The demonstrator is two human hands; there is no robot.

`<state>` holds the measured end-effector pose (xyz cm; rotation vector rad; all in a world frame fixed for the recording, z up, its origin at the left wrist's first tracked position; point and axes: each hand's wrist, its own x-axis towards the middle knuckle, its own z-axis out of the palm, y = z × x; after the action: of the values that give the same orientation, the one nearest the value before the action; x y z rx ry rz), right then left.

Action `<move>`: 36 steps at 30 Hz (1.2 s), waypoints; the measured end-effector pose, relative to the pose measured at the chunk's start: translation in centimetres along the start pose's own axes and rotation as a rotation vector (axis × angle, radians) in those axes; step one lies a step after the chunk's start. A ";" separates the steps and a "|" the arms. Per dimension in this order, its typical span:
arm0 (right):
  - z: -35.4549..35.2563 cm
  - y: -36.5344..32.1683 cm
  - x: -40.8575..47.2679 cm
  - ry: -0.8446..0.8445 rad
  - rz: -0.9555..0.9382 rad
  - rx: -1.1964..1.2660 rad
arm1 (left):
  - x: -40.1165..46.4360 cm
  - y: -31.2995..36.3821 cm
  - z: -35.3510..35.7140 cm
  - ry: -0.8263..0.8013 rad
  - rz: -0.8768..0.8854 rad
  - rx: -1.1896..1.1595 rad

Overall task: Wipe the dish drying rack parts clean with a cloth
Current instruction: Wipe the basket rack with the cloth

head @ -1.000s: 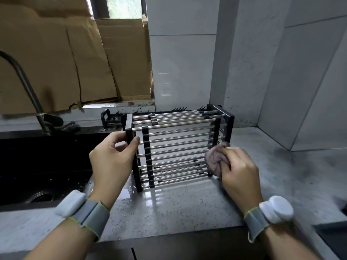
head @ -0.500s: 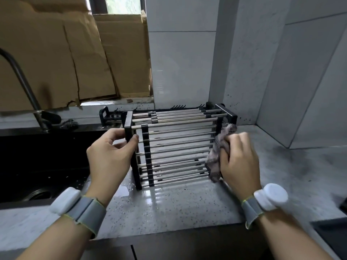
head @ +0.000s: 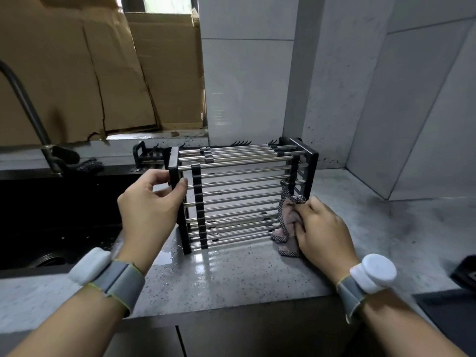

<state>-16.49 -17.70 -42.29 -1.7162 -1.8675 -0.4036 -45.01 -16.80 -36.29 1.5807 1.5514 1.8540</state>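
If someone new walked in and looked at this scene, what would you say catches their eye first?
First, the dish rack of shiny metal rods in a black frame, standing on its side mid-counter. The left hand grips its black left edge, while the right hand holds a checkered cloth against the rack's lower right end. Behind, on the left, brown cardboard covers the window above a dark sink.

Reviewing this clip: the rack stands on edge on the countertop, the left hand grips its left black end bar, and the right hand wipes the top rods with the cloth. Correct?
Not quite. The head view shows the right hand pressing the cloth against the lower right end of the rack, by the countertop, not the top rods. The left hand does grip the left end bar.
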 end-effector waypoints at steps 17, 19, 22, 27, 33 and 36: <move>-0.1 -2.2 -1.0 -0.231 0.063 0.019 | 0.0 0.1 -0.1 -0.011 0.017 0.059; 0.0 -2.3 -1.2 -0.261 0.043 -0.026 | 0.1 0.1 0.0 -0.005 0.011 0.066; -0.8 -1.9 -1.1 -0.240 0.021 -0.032 | -0.1 0.0 0.1 -0.004 0.008 0.080; -3.6 -3.3 0.2 0.297 0.143 0.422 | -0.2 -0.1 0.1 -0.005 -0.011 0.053; -1.7 -6.4 1.7 0.641 0.375 0.633 | 0.0 0.1 -0.2 -0.027 -0.020 0.021; -0.1 -8.7 1.2 0.587 0.437 0.668 | 0.1 0.0 -0.2 -0.030 -0.015 0.004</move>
<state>-25.05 -17.97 -40.13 -1.2943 -1.0052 -0.0680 -45.25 -16.86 -36.18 1.5871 1.5505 1.8128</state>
